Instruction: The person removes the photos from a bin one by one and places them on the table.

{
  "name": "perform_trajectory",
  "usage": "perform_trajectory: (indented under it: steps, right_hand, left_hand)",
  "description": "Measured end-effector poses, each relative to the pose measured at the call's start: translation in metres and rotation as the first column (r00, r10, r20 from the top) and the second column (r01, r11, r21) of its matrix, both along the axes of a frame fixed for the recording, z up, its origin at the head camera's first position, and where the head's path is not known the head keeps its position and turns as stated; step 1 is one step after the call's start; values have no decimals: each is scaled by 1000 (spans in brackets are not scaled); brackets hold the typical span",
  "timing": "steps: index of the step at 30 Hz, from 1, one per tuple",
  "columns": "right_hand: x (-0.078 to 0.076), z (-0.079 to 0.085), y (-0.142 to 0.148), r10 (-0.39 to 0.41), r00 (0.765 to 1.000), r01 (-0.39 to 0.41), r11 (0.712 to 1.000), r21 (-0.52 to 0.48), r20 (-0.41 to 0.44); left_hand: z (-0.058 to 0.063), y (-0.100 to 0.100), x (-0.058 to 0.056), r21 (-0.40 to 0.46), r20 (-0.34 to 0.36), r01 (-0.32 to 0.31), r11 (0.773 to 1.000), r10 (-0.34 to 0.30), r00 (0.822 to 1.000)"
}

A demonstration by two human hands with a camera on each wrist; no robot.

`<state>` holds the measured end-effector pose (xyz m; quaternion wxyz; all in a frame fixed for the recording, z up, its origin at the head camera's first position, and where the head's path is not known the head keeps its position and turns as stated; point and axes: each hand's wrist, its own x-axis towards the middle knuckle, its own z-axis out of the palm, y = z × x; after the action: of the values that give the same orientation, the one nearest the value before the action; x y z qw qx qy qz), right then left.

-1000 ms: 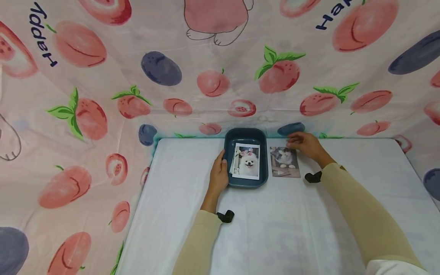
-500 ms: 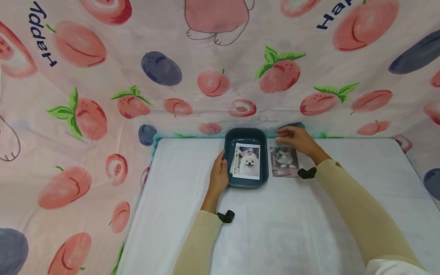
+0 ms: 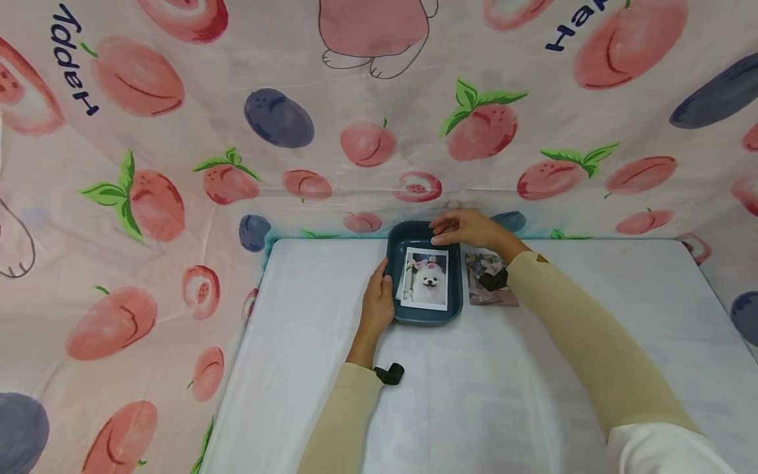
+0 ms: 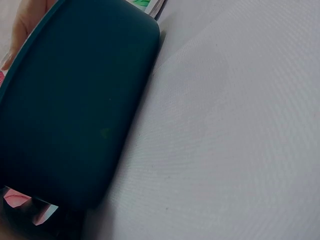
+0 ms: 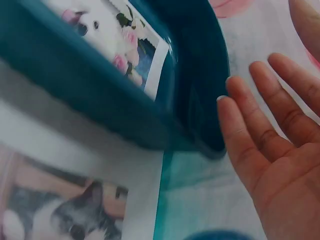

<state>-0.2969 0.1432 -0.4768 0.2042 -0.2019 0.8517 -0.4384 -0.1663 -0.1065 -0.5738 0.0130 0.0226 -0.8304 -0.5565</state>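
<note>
A dark teal plastic tray [image 3: 424, 318] rests at the back edge of the white table. Inside lies a white-bordered photo [image 3: 428, 283] of a fluffy white dog, over another sheet whose edge shows at its left. My left hand [image 3: 377, 301] holds the tray's left side, thumb near the rim. Above the far right corner of the tray is my right hand [image 3: 464, 229], holding nothing; its fingers [image 5: 267, 112] are spread and relaxed beside the rim in the right wrist view. A cat photo [image 3: 494, 296] lies just right of the tray, partly hidden by the black wrist camera.
The white-covered table [image 3: 474, 395] meets a fruit-printed cloth [image 3: 367, 92] hanging behind it and to the left. The tray's outer wall [image 4: 75, 100] fills much of the left wrist view.
My right hand has moved left, from above the cat photo's far edge to the tray's far right corner. The left hand, tray and photos have stayed put.
</note>
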Motion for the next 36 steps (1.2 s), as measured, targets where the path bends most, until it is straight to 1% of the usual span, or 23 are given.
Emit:
perform_trajectory:
  steps: [3, 6, 8, 11, 17, 24, 36]
  right_hand:
    - [-6, 0, -13, 59, 998, -59, 998, 37, 8]
    - [-10, -2, -25, 109, 994, -108, 990, 94, -10]
    - [-11, -5, -33, 136, 990, -131, 982, 139, -23]
    - [-12, -10, -43, 149, 989, -143, 970, 195, -19]
    - [-11, -18, -58, 153, 988, -142, 950, 279, -17]
    - [-13, -25, -62, 133, 990, -142, 945, 294, 50]
    - [-13, -31, -67, 93, 996, -91, 929, 359, 11]
  left_hand:
    - [-1, -1, 0, -4, -4, 2, 1000, -2, 1000]
    - [-1, -1, -1, -5, -6, 7, 1000, -8, 1000]
    - [-1, -2, -1, -5, -4, 10, 1000, -10, 1000]
    - [-1, -2, -1, 0, 3, 13, 1000, -13, 1000]
    - [-1, -2, 0, 4, 4, 20, 1000, -20, 1000]
    - [-1, -2, -1, 5, 3, 27, 1000, -27, 1000]
    - [1, -2, -1, 7, 6, 21, 1000, -22, 1000]
